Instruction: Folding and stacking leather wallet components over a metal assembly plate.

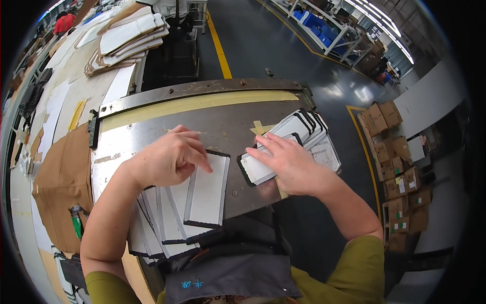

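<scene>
My left hand (176,156) is over a fanned stack of white rectangular panels with black edges. Its fingers are loosely bent and apart, and a fingertip is at the face of the top panel (207,195); nothing shows in its grasp. More black-edged panels (174,213) overlap beneath, reaching past the near edge of the metal table. To the right, my right hand (288,164) lies with fingers stretched over another white panel with black edges (255,167). That panel lies partly against a second fanned pile of similar pieces (309,134). My right palm hides some of it.
The metal tabletop (152,124) has yellow tape (202,103) along its far side and a raised metal bar behind. Brown sheet material (63,182) lies at left. Stacked panels (129,38) and another person's arm (124,16) are farther off. Cardboard boxes (397,167) stand at right.
</scene>
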Demonstrator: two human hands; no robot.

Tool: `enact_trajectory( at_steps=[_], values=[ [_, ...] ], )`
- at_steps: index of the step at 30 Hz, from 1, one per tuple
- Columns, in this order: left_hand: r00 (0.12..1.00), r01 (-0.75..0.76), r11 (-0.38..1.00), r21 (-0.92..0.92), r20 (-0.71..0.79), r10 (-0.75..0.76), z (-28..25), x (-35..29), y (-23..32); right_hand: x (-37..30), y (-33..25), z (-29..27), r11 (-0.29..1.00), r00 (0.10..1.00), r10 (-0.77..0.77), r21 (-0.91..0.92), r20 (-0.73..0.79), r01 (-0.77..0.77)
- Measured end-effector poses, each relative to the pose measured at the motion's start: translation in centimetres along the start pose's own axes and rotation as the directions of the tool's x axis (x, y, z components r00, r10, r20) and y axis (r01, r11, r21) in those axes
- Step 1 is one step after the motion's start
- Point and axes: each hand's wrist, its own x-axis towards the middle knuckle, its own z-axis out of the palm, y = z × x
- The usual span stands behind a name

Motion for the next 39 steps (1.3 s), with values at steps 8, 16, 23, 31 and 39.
enact_trajectory(
  at_steps=[8, 16, 23, 31, 39],
  values=[
    [0.996, -0.054, 0.998, 0.025, -0.073, 0.055, 2.3, 0.7, 0.3, -0.1, 2.0, 1.2, 0.987, 0.99, 0.022, 0.163, -0.141, 0.002],
    [0.997, -0.047, 0.995, 0.091, -0.062, 0.053, 2.1, 0.5, -0.7, 5.7, 2.2, -4.9, 0.027, 0.887, 0.424, 0.981, -0.183, 0.19],
    [0.746, 0.466, 0.868, 0.172, -0.604, -0.281, 1.9, 0.2, -4.4, 15.9, 3.0, 7.4, -0.106, 0.943, 0.3, 0.977, -0.146, 0.185],
    [0.845, 0.448, 0.854, 0.264, -0.438, -0.308, 2.5, -0.7, -6.6, 15.0, 1.8, 7.4, 0.73, 0.977, 0.053, 0.675, -0.207, 0.103],
    [0.835, 0.47, 0.827, 0.307, -0.459, -0.304, 2.3, -0.2, -6.1, 14.8, 2.1, 7.7, 0.891, 0.941, 0.007, 0.429, -0.338, 0.148]
  ],
)
